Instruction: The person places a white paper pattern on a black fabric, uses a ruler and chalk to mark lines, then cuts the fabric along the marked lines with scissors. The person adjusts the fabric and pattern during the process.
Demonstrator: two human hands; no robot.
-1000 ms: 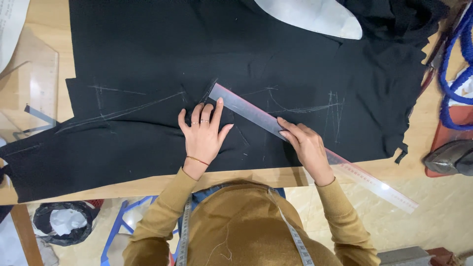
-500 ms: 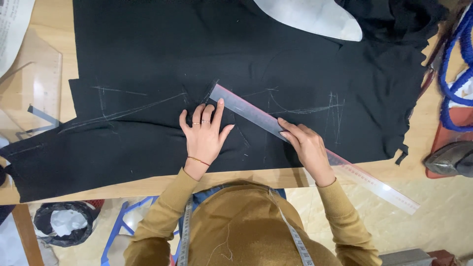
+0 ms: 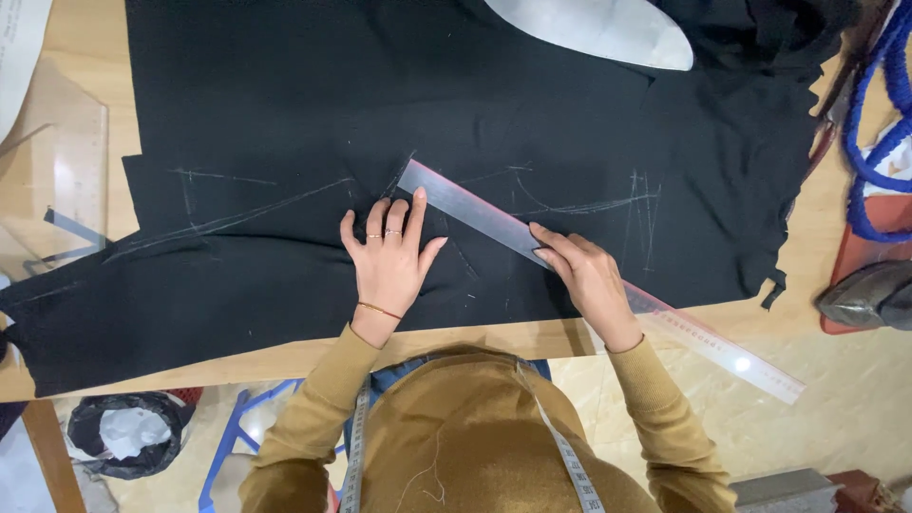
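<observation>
Wooden worktop [image 3: 285, 356] carried black fabric [image 3: 456, 104] w/ chalk lines. Left hand [image 3: 389, 261] lay flat, fingers spread, pressing cloth, holding nothing. Right hand [image 3: 587, 280] pinned clear ruler [image 3: 532, 237], which ran diagonally, its lower end overhanging worktop edge. Risk: overhang could tip or pivot ruler if pressure eased; cloth might bunch under palm. No labels or signs legible; red package [image 3: 869, 256] at far right edge, pale curved template [image 3: 598, 28] top.

A: What place am I in?
B: A tailoring workshop: chalk-marked black fabric [image 3: 475, 123] across the wooden cutting table [image 3: 285, 353], long ruler [image 3: 589, 275] mid-frame, measuring tape [image 3: 356, 446] round my neck, bottom.
</observation>
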